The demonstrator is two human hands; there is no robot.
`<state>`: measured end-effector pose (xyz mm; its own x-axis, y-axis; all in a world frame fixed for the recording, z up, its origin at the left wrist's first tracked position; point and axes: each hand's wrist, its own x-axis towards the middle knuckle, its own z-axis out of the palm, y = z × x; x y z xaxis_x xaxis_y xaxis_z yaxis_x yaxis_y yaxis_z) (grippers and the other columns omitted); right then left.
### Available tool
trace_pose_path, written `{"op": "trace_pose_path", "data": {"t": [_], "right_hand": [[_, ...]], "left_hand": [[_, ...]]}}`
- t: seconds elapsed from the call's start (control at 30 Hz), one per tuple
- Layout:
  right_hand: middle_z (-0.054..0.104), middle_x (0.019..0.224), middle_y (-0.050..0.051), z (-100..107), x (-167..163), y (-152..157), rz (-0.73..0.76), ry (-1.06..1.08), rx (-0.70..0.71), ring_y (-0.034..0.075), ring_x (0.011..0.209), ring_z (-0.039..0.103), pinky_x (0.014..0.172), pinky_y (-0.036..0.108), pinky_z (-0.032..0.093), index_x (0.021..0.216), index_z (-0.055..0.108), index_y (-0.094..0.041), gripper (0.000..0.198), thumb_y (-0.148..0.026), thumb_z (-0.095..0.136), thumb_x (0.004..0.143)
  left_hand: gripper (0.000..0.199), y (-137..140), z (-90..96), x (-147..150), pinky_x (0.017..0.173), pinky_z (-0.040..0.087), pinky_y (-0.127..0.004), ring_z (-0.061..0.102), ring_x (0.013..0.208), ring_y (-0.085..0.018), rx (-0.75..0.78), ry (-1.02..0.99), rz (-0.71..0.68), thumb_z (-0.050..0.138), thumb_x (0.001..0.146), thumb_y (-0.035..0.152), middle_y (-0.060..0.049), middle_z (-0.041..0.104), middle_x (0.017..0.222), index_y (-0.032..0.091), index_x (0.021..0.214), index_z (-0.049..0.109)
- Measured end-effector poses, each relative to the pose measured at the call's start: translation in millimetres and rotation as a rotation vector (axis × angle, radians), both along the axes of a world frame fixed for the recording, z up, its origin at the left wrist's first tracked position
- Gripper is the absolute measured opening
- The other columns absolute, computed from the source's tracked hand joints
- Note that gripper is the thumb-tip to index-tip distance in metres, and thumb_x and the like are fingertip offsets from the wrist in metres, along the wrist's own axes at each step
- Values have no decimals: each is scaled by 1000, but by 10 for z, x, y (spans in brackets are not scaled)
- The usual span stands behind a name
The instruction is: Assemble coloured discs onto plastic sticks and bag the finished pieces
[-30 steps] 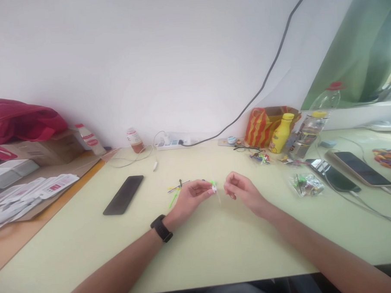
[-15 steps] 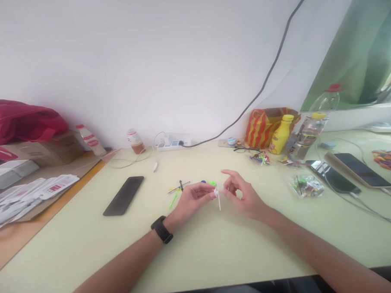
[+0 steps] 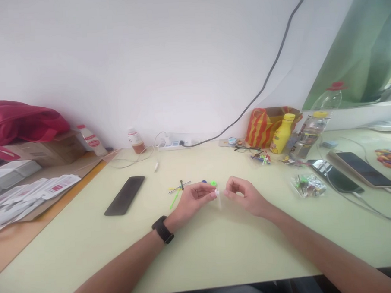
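My left hand (image 3: 197, 197) pinches a small white plastic piece (image 3: 217, 192) between thumb and fingertips, above the middle of the table. A thin white blade (image 3: 220, 201) hangs down from this piece and looks smeared by motion. Just right of it, a small gap away, is my right hand (image 3: 246, 195), its fingers curled in towards the thumb with nothing visible in them. Behind my left fingertips lie a green round part (image 3: 213, 183) and a blue round part (image 3: 204, 181). Thin green, black and blue plastic sticks (image 3: 177, 193) rest left of that hand.
A black phone (image 3: 124, 196) lies to the left. On the right are a bag of small parts (image 3: 309, 185), two more phones with cables (image 3: 363, 169), a yellow bottle (image 3: 282, 134) and a striped bag (image 3: 258, 128). A power strip (image 3: 172, 145) sits by the wall.
My right hand's raised index finger has curled inward towards the thumb. The white blade was sharp and is now blurred. My left hand keeps its hold in about the same place.
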<state>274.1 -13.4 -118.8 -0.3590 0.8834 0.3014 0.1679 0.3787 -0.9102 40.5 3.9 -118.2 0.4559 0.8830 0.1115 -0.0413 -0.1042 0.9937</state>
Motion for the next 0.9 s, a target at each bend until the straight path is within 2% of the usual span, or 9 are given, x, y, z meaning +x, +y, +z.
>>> {"op": "trace_pose_path", "data": {"t": [0.17,0.43,0.57,0.7,0.8,0.9], "right_hand": [[63,92,0,30,-78,-62,63,50,-48,15,78,59,75,32,49,100,55,-23,27,-46,69,97],[55,83,-2,-5,-84,-55,16,-78,-68,15,72,51,66,29,42,94,52,-23,31,-53,57,102],[47,75,-2,-40,-90,-48,75,-153,-107,14,67,44,62,29,36,82,48,-22,42,-56,45,107],[42,73,-3,-77,-108,-58,129,-185,-59,15,67,41,63,29,35,80,42,-22,41,-51,37,110],[44,75,-3,-49,-66,-14,32,-253,41,16,67,43,64,29,36,81,40,-23,38,-47,35,110],[49,76,-1,73,85,133,-172,-378,227,18,70,47,66,31,36,83,41,-23,33,-41,35,110]], "left_hand": [[31,-12,-11,17,96,60,-41,75,102,-26,-12,-27,-38,86,83,35,-11,79,108,15,105,78],[32,-25,-38,26,94,62,-42,77,99,-26,-10,-21,-10,89,80,34,-12,79,105,14,103,76],[28,-41,-68,41,93,62,-41,76,94,-24,129,-7,5,88,81,32,-11,78,104,15,99,76],[24,-81,-62,58,91,62,-40,75,93,-22,316,88,-22,84,84,33,-9,77,102,17,101,75],[27,-105,-39,53,90,60,-38,72,96,-21,462,216,53,81,87,34,-7,77,106,21,110,74],[26,-109,-28,41,90,56,-38,69,96,-20,554,292,154,76,92,32,-6,76,107,23,116,71]]}}
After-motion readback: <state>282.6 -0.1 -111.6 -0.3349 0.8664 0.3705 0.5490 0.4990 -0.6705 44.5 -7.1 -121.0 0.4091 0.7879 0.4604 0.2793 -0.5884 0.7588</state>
